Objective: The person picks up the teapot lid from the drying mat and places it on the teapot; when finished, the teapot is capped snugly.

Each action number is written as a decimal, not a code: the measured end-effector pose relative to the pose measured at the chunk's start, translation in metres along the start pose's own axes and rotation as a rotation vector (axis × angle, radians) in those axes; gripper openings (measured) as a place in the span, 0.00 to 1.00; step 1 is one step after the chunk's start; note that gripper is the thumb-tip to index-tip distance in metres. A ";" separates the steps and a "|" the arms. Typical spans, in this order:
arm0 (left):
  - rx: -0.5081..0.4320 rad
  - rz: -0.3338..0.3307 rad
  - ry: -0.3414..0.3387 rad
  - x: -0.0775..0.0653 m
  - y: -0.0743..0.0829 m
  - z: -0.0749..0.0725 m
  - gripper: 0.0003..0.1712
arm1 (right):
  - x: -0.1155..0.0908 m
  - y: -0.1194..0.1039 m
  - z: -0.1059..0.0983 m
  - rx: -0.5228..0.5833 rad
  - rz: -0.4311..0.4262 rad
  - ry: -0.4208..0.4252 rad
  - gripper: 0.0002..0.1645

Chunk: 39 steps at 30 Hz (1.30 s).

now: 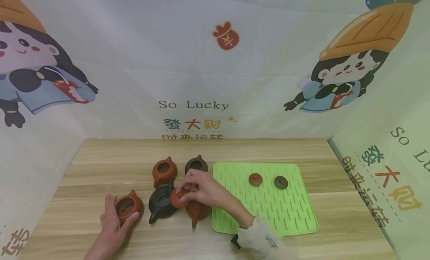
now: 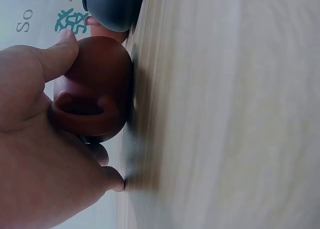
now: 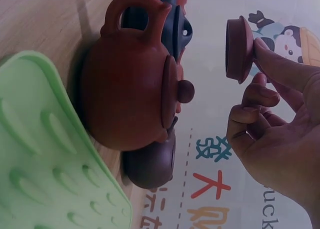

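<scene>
On the left of the table stands a reddish-brown teapot whose top is uncovered. My left hand grips its body, thumb on one side and fingers on the other; its loop handle shows in the left wrist view. Thumb and fingers of my right hand pinch a reddish-brown teapot lid, held up in the air over the grouped teapots. Below that hand are a black teapot with its lid on and a lidded reddish-brown teapot, partly hidden by the hand in the head view.
Behind them stand an uncovered reddish-brown teapot and an uncovered dark brown teapot. A bright green ridged mat lies to the right, bearing a reddish-brown lid and a dark lid. Printed cloth walls the table in.
</scene>
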<state>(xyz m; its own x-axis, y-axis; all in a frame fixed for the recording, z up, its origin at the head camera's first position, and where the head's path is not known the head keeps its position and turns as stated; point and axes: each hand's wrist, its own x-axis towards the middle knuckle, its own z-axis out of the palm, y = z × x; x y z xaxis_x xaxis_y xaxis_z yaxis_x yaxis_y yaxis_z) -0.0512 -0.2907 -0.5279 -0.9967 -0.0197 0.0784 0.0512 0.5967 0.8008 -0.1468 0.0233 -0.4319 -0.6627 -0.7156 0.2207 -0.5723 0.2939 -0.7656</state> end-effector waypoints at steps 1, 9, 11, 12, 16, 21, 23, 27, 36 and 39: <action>-0.001 0.012 0.010 0.000 -0.001 0.001 0.47 | 0.001 0.000 0.001 -0.001 -0.003 0.001 0.11; -0.002 0.025 0.038 -0.001 -0.001 0.002 0.45 | 0.011 -0.005 0.008 -0.026 -0.014 -0.006 0.10; 0.000 0.025 0.038 -0.001 -0.001 0.002 0.46 | 0.014 -0.006 0.011 -0.027 -0.014 -0.016 0.10; -0.001 0.028 0.038 -0.001 -0.001 0.002 0.45 | 0.016 -0.006 0.012 -0.029 -0.014 -0.022 0.10; -0.003 0.034 0.035 -0.001 0.000 0.001 0.44 | 0.022 -0.009 0.018 -0.021 -0.007 -0.052 0.10; -0.003 0.018 0.017 -0.001 0.002 0.000 0.44 | 0.027 -0.011 0.024 -0.033 -0.005 -0.057 0.10; -0.005 0.016 0.017 0.000 0.001 0.000 0.44 | 0.029 -0.011 0.025 -0.039 -0.004 -0.059 0.10; -0.014 0.031 0.023 0.000 0.000 0.000 0.43 | 0.033 -0.011 0.028 -0.044 -0.005 -0.063 0.10; -0.011 0.039 0.033 0.000 0.003 0.000 0.42 | 0.049 -0.012 0.034 -0.052 -0.007 -0.074 0.10; -0.018 0.046 0.037 0.000 0.001 0.001 0.43 | 0.054 -0.012 0.037 -0.064 -0.006 -0.080 0.10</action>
<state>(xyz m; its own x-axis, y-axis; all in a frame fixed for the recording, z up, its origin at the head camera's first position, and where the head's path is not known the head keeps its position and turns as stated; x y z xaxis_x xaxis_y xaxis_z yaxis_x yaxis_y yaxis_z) -0.0508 -0.2894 -0.5273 -0.9904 -0.0224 0.1366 0.0980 0.5835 0.8062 -0.1582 -0.0424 -0.4331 -0.6195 -0.7654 0.1743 -0.6078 0.3272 -0.7235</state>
